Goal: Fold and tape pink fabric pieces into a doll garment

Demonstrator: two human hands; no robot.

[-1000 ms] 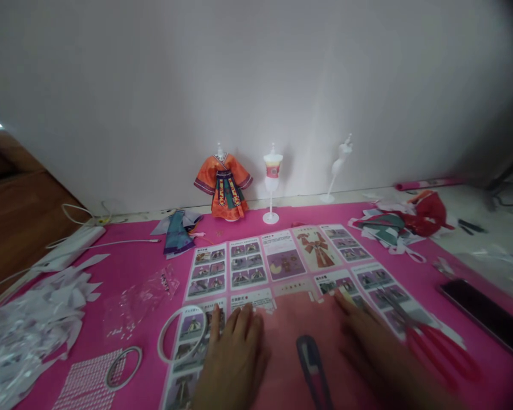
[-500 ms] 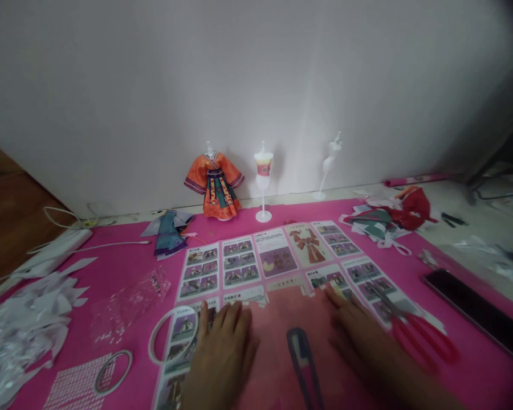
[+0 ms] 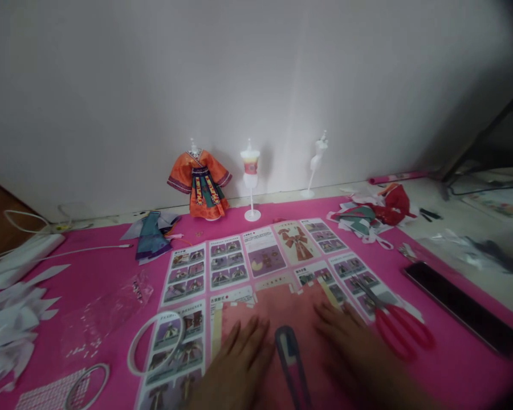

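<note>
On the bright pink table cover (image 3: 106, 265): a thin coral-pink sheet, apparently fabric (image 3: 277, 307), lies flat between the hands, over a pink-bordered paper sheet of printed photographs (image 3: 228, 256).
Left hand (image 3: 243, 364): palm down on the coral sheet, fingers slightly spread, gripping nothing visible.
Right hand (image 3: 346, 336): laid along the sheet's right side, fingers extended and fairly close together; no grasp shows.
Coral sheet: small white tabs line its stepped far edge; it looks laid out, and no sewing shows on it.
Small white dress forms: the left one (image 3: 199, 185) wears a complete-looking orange robe; the middle one (image 3: 251, 168) has only a red-and-yellow band; the right one (image 3: 318, 159) looks bare. By that measure, one outfit seems done and two figures remain undressed.
Dark grey loop-ended tool (image 3: 288, 347): on the coral sheet, its lower end cut off.
Hard to see: the sheet's near edge is out of frame; the right thumb is blurred; small print is illegible.
</note>
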